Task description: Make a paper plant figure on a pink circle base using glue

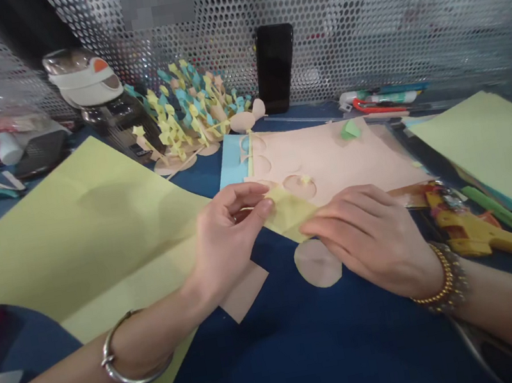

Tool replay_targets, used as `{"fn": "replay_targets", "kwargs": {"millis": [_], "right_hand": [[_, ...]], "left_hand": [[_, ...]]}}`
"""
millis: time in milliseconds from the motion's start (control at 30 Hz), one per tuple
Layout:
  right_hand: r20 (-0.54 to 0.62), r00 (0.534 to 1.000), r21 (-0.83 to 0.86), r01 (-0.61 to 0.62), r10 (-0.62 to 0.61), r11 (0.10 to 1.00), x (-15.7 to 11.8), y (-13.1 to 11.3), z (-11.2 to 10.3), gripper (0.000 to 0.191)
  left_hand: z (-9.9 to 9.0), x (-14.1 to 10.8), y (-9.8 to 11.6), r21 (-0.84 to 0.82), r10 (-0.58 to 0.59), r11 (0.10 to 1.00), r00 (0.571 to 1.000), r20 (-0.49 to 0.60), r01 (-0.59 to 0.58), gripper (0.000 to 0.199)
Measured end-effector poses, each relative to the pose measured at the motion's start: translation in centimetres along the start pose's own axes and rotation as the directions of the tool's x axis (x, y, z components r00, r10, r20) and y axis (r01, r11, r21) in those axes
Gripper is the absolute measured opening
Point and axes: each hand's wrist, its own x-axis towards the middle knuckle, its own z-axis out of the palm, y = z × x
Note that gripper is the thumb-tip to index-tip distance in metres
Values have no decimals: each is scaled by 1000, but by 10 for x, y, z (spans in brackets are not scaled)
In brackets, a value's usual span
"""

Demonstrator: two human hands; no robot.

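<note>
A small yellow piece of paper is held between my two hands above the blue table. My left hand pinches its left corner between thumb and fingers. At the paper's right edge, the fingers of my right hand are closed on it. Just below lies a pale paper circle, close to my right fingertips. A small pink paper piece lies partly under my left wrist. Behind both hands is a pink sheet with round cut-outs along its left side, and a green paper scrap rests on it.
Large yellow sheets spread at left, more paper at right. A yellow glue gun lies right. At the back stand a bottle, several paper-star stems and a phone against a perforated metal panel.
</note>
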Motion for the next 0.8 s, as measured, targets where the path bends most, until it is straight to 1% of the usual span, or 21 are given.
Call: {"fn": "replay_targets", "kwargs": {"millis": [100,200,300,367,433,567,700,800], "right_hand": [[5,1000,-16,-9,9,1000,-1,1,1,14],[22,1000,18,0,-1,1000,-1,1,1,15],[48,999,59,15,-18,998,-2,1,1,15],[58,998,60,11,-14,998,-2,0,1,16],[73,997,37,-9,7,999,-2,-1,1,16],[93,996,20,-22,20,1000,-2,0,0,17],[94,995,83,7,-15,996,-2,-1,0,18],[132,991,155,4,-25,988,-2,-1,2,19]], "left_hand": [[-1,2,-2,-6,53,999,998,-42,-53,12],[-2,4,-4,83,160,984,985,-63,-155,10],[-5,4,-7,220,297,932,955,-12,-287,16],[-6,4,-7,277,348,897,937,34,-344,21],[-8,4,-7,321,356,878,933,57,-355,25],[-9,6,-8,373,328,868,942,66,-328,27],[-8,7,-9,400,248,875,962,111,-272,22],[-7,7,-12,444,248,843,951,183,-305,29]]}}
